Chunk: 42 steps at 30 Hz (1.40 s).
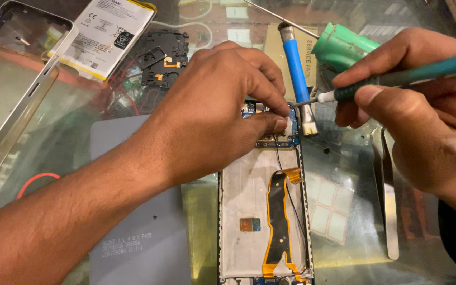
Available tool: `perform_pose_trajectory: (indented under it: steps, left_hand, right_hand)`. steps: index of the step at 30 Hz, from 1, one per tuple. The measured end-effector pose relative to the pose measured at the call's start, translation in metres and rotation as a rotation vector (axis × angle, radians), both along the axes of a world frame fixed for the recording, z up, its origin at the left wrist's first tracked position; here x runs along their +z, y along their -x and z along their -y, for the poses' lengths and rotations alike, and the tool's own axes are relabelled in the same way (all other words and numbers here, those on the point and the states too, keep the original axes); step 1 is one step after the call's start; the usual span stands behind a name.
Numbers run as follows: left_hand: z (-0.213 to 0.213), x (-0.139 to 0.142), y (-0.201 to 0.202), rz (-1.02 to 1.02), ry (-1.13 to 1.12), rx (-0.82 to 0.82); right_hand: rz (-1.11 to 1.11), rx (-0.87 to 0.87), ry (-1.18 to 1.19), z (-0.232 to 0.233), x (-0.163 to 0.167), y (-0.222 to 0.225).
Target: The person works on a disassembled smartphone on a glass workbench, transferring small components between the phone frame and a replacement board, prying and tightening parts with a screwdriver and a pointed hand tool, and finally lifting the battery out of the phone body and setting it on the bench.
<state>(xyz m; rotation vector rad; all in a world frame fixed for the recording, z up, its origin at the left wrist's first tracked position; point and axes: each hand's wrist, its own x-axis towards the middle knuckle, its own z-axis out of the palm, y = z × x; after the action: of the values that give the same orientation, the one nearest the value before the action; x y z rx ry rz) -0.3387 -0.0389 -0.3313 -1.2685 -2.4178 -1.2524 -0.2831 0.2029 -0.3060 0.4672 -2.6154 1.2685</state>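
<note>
Nearest me, the opened phone frame [262,211] lies lengthwise away from me, its orange flex cable [276,216] running along that axis. My left hand [222,105] pinches a small white part [287,126] at the frame's far end, fingers closed on it. My right hand [423,105] grips a teal screwdriver [397,79], tip pointing left, just beside the pinch. Tweezers [389,200] lie right; a blue-handled tool [297,79] and battery [112,31] sit beyond

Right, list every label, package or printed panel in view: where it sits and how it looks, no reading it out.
Battery: top left, flat white rectangle, yellow edge, black print and symbols.
Grey back cover: bottom left beside the opened phone, small pale print low down.
Tan packet: top centre under the blue-handled tool, dark print.
</note>
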Motion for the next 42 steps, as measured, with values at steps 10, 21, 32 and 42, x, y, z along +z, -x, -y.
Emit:
perform_pose_trajectory:
  steps: [10,21,32,42]
  left_hand:
    - [-0.0003,-0.0025,0.0003,-0.036,0.010,-0.001]
    - [0.0003,-0.0025,0.0003,-0.044,0.014,-0.001]
    - [-0.0001,-0.0026,-0.0001,-0.050,0.006,-0.001]
    - [0.0003,-0.0029,-0.0012,-0.069,-0.001,-0.002]
  right_hand:
    - [-0.016,-0.002,0.035,-0.0033,-0.0027,0.0001]
    - [0.005,-0.009,0.021,-0.0038,-0.0042,-0.0009]
    - [-0.007,-0.022,0.038,-0.0028,-0.0043,0.0000]
    - [0.005,-0.036,0.058,-0.0053,-0.0070,0.0001]
